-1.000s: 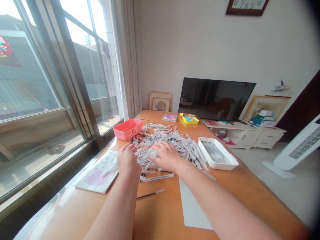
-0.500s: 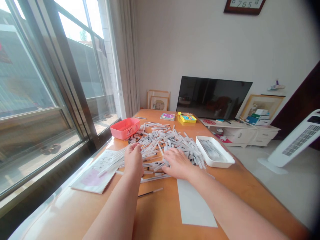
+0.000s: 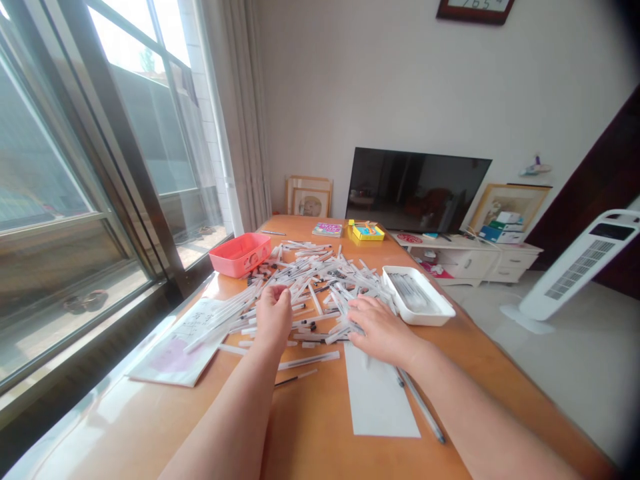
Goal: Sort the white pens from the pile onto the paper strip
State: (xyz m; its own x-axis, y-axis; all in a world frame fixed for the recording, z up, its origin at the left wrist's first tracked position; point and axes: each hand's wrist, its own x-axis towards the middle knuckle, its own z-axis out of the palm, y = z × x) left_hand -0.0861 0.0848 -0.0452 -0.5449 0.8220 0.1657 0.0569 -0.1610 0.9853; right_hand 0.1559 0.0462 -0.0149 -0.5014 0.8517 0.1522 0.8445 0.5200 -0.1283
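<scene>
A big heap of white pens (image 3: 320, 280) with black tips covers the middle of the wooden table (image 3: 320, 427). My left hand (image 3: 273, 319) rests on the heap's near left edge, fingers curled down onto the pens; what it grips is hidden. My right hand (image 3: 381, 328) lies flat on the heap's near right edge, fingers spread over several pens. A white sheet of paper (image 3: 377, 393) sits just in front of my right hand, and a single pen (image 3: 423, 410) lies beside my right forearm.
A pink tray (image 3: 240, 253) stands at the heap's far left, a white tray (image 3: 417, 297) holding pens at its right. A printed booklet (image 3: 180, 340) lies near the window side. Small books and a yellow box (image 3: 367, 231) sit at the far end. A fan (image 3: 575, 267) stands on the floor to the right.
Both hands have drawn back toward me over the heap, dragging pens along and spreading them leftward over the booklet. The camera tilted up and right a little.
</scene>
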